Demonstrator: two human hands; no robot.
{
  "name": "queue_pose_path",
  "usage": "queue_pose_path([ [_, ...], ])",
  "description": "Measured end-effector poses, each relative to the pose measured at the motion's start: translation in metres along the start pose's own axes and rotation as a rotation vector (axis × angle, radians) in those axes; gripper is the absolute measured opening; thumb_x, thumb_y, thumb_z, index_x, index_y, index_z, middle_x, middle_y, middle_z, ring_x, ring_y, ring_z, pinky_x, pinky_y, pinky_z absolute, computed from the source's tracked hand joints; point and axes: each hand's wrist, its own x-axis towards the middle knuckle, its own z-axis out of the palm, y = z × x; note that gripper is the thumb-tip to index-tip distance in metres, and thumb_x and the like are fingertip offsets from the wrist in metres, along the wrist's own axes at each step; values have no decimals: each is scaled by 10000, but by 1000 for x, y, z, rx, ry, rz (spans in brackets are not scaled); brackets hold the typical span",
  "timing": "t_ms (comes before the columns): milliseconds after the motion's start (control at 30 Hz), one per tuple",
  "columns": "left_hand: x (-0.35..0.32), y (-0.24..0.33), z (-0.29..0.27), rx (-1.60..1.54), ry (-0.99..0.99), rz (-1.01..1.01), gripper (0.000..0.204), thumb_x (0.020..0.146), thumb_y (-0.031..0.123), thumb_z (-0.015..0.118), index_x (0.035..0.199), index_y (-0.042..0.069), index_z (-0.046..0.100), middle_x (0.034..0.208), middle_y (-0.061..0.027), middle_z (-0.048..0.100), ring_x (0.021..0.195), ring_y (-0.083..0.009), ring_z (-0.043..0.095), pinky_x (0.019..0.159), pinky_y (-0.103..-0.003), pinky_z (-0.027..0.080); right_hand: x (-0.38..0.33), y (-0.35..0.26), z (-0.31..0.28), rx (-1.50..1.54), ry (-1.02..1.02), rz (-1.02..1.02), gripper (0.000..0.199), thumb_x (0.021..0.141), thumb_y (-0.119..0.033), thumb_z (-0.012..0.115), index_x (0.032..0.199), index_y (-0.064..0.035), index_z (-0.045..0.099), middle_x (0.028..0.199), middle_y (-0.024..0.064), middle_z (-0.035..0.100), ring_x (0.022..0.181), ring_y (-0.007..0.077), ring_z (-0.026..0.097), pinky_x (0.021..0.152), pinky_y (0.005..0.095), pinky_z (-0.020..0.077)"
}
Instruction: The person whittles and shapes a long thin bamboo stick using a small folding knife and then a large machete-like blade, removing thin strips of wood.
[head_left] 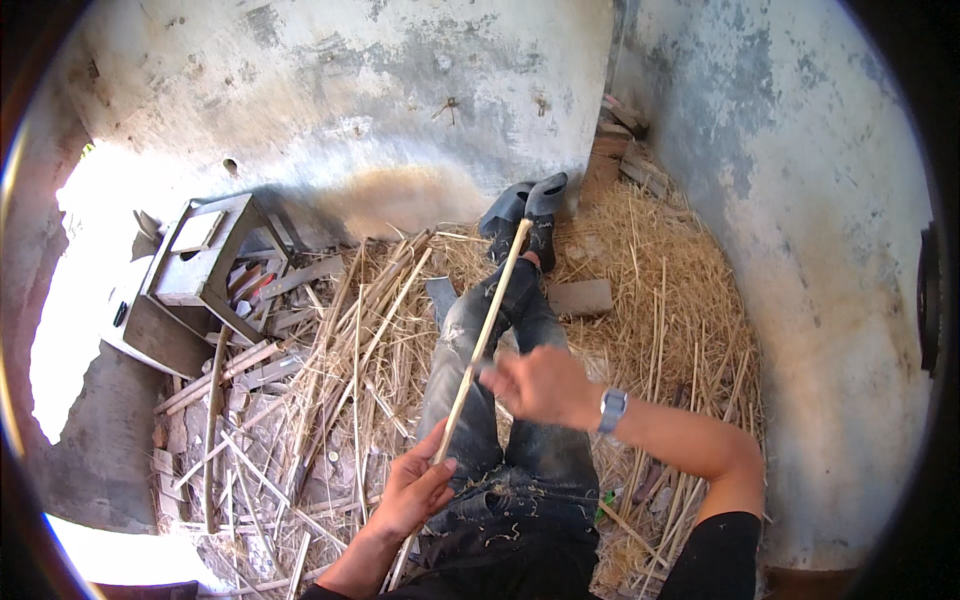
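A long pale wooden stick (468, 385) slants up from beside my lap, over my outstretched legs, to near my feet. My left hand (412, 488) is closed on its lower part, thumb on one side and fingers on the other. Halfway along the stick, my right hand (545, 388) is closed, its fingers smeared by motion. A small dark blade-like tool (479, 369) shows at its fingertips, against the stick; most of it is hidden by the hand. Thin pale shavings lie on my jeans (545, 445).
Straw (670, 275) covers the floor to the right. Cut sticks (345, 345) lie piled at my left. Farther left, a small wooden table (225, 225) stands by the wall, with odds and ends beneath it. A brick (580, 297) lies beside my right shin. Weathered walls (800, 250) close in the space.
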Motion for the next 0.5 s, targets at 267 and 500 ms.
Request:
queue_pose_path([
  [267, -22, -9, 17, 201, 4, -57, 645, 1040, 17, 576, 1631, 82, 326, 628, 77, 364, 475, -47, 339, 457, -247, 295, 34, 112, -29, -227, 71, 310, 701, 1114, -575, 274, 631, -124, 509, 461, 59, 473, 355, 200, 460, 388, 353, 382],
  [500, -26, -11, 14, 141, -20, 8, 608, 1048, 11, 565, 1616, 61, 354, 652, 81, 412, 493, -30, 342, 469, -227, 284, 19, 161, -69, -16, 392, 517, 679, 1096, -535, 418, 684, -18, 576, 545, 41, 482, 511, 221, 481, 536, 430, 372],
])
